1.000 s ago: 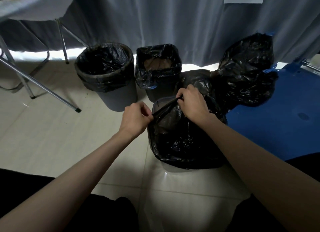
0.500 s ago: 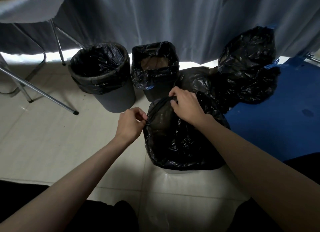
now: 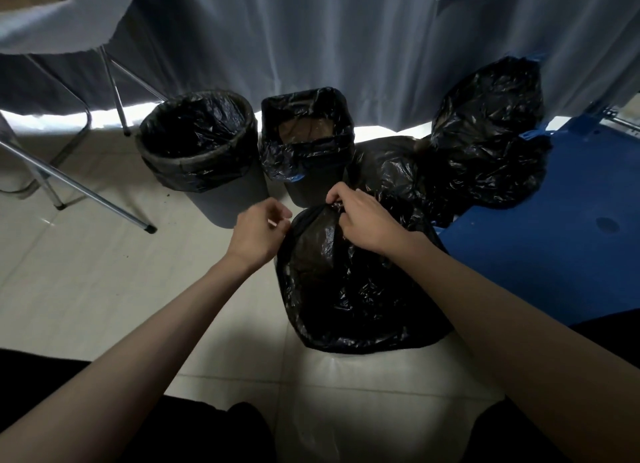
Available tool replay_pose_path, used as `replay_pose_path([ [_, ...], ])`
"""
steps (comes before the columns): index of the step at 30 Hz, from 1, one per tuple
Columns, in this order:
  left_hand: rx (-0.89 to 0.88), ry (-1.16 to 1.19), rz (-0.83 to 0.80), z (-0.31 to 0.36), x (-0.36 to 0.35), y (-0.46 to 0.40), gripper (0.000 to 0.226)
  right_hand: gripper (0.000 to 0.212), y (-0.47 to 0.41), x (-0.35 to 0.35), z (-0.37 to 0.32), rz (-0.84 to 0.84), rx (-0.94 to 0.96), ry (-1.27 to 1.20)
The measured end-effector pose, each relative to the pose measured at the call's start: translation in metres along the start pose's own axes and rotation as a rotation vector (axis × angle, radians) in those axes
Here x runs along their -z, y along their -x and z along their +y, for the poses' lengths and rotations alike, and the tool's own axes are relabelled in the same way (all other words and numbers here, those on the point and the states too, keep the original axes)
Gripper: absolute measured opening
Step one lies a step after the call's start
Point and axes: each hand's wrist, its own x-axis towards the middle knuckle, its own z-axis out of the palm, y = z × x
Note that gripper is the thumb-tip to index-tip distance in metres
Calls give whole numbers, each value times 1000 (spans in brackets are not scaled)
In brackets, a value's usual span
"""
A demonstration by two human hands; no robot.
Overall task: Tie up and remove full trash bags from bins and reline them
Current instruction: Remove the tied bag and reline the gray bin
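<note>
Pale tiled floor, backed by a grey curtain, with a blue mat on the right. Directly ahead and below, between both forearms: 1 black trash bag draped over a pale bin, of which only the lower wall shows. Gathered bag mouth at the top far edge, rising toward the hands; long axis of the bag roughly vertical. Right hand curled on the bunched plastic at the mouth, thumb and fingers pinching it. Left hand just beside the mouth on its left, fingers curled against the bag edge; probably pinching a fold, though dim light hides the contact. Both hands about equally near the mouth, 1 on each side, so the tie calls for crossing the 2 gathered ends over that point. Behind: 2 lined bins, round and square, plus filled bags on the right.
</note>
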Motion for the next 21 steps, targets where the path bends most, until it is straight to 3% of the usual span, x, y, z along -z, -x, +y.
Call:
replay_pose_path([
  [5,-210,-212,-60,9,-7,-5,25,40,10,-3,-3,-58,74,-30],
  [9,-200,-332,-33,12,-10,-5,9,41,14,-4,4,-5,129,60],
  [14,-34,-142,-127,14,4,-19,7,49,19,1,18,98,60,207],
  [21,264,272,-269,-2,6,-23,19,56,26,7,21,79,32,144],
])
